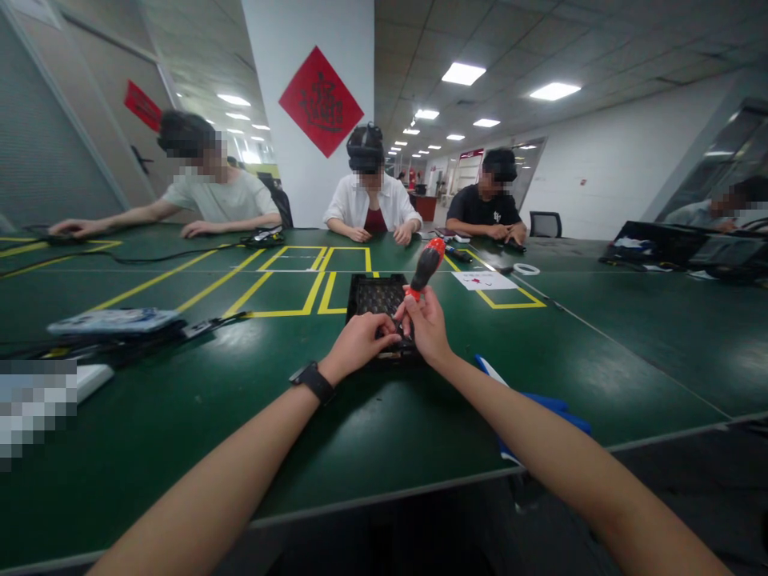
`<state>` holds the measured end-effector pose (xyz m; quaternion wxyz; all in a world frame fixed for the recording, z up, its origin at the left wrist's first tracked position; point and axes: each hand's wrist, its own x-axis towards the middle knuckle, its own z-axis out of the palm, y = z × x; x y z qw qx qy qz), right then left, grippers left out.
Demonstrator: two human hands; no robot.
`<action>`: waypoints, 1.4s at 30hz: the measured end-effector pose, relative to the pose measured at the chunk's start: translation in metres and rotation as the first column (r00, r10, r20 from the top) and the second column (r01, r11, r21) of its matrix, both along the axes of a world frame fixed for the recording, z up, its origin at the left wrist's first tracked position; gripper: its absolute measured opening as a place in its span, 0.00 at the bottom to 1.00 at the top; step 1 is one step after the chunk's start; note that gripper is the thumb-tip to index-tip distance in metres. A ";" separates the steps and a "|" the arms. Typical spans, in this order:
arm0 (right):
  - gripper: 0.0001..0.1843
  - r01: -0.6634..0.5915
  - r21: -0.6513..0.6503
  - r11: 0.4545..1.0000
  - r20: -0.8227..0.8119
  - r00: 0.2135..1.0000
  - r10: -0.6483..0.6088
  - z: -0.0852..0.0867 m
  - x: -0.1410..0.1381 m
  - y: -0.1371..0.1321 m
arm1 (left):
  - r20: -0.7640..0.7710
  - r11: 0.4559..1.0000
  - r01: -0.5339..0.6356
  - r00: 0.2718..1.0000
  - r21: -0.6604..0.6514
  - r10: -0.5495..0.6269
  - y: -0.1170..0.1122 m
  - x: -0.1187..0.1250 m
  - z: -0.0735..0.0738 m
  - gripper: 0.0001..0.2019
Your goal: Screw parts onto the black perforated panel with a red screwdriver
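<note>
A flat black device (377, 298) with a perforated top lies on the green table (180, 400) in front of me. My right hand (427, 326) is closed around a screwdriver (425, 267) with a red and black handle, which tilts up and to the right above the device's near right corner. My left hand (358, 344) rests with curled fingers on the device's near edge, next to the screwdriver tip. The tip itself is hidden between my hands. A black watch sits on my left wrist.
Yellow tape lines (288, 280) mark boxes on the table. A blue object (528, 404) lies under my right forearm. Flat devices and cables (114, 324) lie at the left. Three people sit across the table, another at the far right. A white sheet (483, 280) lies beyond.
</note>
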<state>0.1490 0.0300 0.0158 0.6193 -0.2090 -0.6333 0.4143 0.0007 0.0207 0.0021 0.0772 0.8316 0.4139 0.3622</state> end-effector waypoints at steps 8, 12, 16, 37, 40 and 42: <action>0.17 -0.035 -0.009 0.999 -0.002 0.999 0.035 0.001 0.001 -0.001 | -0.058 0.999 0.009 0.998 0.037 -0.007 0.003 -0.002 0.000 0.07; 0.17 -0.036 -0.002 0.999 -0.007 0.999 0.036 -0.001 0.002 0.002 | -0.051 0.999 0.046 0.998 0.025 -0.045 0.002 -0.001 0.001 0.07; 0.15 0.004 0.013 1.000 0.009 1.000 -0.004 -0.002 0.002 0.001 | -0.014 1.000 0.024 1.000 0.002 -0.024 0.000 0.000 0.002 0.07; 0.17 -0.019 -0.001 1.000 -0.004 1.000 0.019 0.001 0.000 0.000 | -0.048 0.998 -0.013 0.999 0.056 0.015 -0.001 0.001 0.004 0.07; 0.17 -0.005 -0.006 1.000 0.006 1.000 0.005 0.001 0.000 -0.002 | 0.001 0.999 -0.014 1.000 0.032 0.014 0.000 0.001 0.002 0.07; 0.17 -0.011 -0.012 1.000 0.018 1.000 0.011 0.001 0.000 -0.002 | -0.003 1.000 -0.006 1.000 0.003 0.006 0.001 0.000 0.002 0.08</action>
